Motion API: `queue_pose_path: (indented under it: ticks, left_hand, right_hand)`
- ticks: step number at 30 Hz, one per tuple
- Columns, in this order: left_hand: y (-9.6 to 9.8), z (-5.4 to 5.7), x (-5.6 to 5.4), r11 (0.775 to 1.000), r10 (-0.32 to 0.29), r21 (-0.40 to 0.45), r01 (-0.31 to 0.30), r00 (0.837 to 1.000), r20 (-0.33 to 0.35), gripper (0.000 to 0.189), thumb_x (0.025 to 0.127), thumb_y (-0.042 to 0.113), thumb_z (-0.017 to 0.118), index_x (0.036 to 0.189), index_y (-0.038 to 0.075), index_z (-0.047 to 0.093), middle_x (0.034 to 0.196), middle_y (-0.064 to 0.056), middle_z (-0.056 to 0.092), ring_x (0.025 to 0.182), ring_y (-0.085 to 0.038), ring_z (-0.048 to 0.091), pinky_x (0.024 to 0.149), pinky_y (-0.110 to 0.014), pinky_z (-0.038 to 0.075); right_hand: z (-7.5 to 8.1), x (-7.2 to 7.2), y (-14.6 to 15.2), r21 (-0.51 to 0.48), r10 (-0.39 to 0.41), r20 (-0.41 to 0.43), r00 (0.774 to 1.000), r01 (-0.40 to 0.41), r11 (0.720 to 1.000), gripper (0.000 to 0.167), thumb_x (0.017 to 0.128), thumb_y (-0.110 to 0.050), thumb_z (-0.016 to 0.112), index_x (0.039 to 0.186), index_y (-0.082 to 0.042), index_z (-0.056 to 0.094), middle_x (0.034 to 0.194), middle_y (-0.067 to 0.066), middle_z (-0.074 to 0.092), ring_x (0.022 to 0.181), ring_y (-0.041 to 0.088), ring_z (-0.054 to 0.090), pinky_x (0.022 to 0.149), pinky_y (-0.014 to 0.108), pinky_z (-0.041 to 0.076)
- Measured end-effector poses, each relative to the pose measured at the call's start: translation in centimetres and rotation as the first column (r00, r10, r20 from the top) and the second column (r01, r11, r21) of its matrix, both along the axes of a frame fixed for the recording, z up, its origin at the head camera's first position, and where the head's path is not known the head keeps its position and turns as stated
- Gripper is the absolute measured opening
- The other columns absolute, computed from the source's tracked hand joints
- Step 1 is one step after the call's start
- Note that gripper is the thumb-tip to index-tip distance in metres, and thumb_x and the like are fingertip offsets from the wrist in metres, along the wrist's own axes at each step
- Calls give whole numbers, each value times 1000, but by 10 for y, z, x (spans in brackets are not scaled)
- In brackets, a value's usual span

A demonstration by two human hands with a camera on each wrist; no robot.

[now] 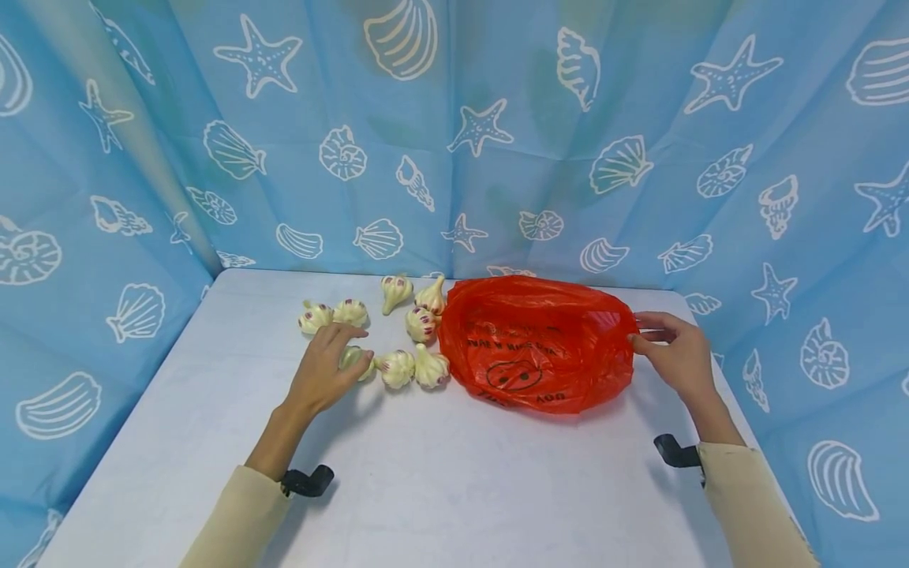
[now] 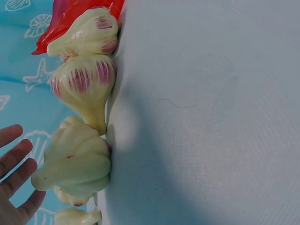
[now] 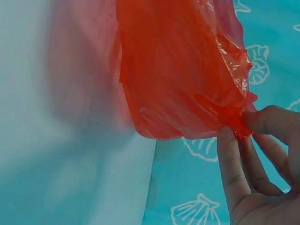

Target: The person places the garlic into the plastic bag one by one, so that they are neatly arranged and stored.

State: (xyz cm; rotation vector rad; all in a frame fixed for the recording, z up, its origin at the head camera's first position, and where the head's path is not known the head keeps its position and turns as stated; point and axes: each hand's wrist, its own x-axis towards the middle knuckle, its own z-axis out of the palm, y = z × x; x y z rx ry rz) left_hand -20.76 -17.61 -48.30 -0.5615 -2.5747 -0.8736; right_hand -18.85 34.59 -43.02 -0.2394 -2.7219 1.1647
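Observation:
My left hand (image 1: 323, 371) is over a garlic bulb (image 1: 348, 357) at the left end of the front row, partly covering it from above. In the left wrist view its fingers are spread, close beside the stem of a pale garlic bulb (image 2: 79, 161). My right hand (image 1: 683, 353) pinches the right edge of a red plastic bag (image 1: 525, 375) with black print. In the right wrist view, thumb and fingertips grip a bunched corner of the red plastic (image 3: 173, 84). The bag's mouth is spread wide.
Several more bulbs lie left of the bag: two behind my left hand, including one garlic bulb (image 1: 350, 312), and others (image 1: 396, 369) close to the bag's left edge. The white table (image 1: 454, 489) meets a blue shell-print curtain (image 1: 469, 197) at its back and sides.

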Motion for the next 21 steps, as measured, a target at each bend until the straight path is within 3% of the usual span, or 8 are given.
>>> queue_pose_path:
  ticks: [9,21]
  left_hand:
    - [1,-1,0,1000,-10,16,10,1000,26,37,87,33,65,114,8,65,116,-7,59,114,-29,51,96,-52,41]
    - [5,-6,0,999,-37,-15,37,999,13,35,86,30,66,113,7,65,115,-8,59,113,-30,51,97,-50,40]
  right_hand:
    - [-1,-2,5,-61,-7,-6,1000,6,998,50,93,-35,65,135,-9,57,126,15,61,100,29,64,77,25,53]
    - [1,1,5,-54,-9,26,1000,11,998,51,93,-38,65,135,-10,58,123,14,63,100,28,64,88,37,52]
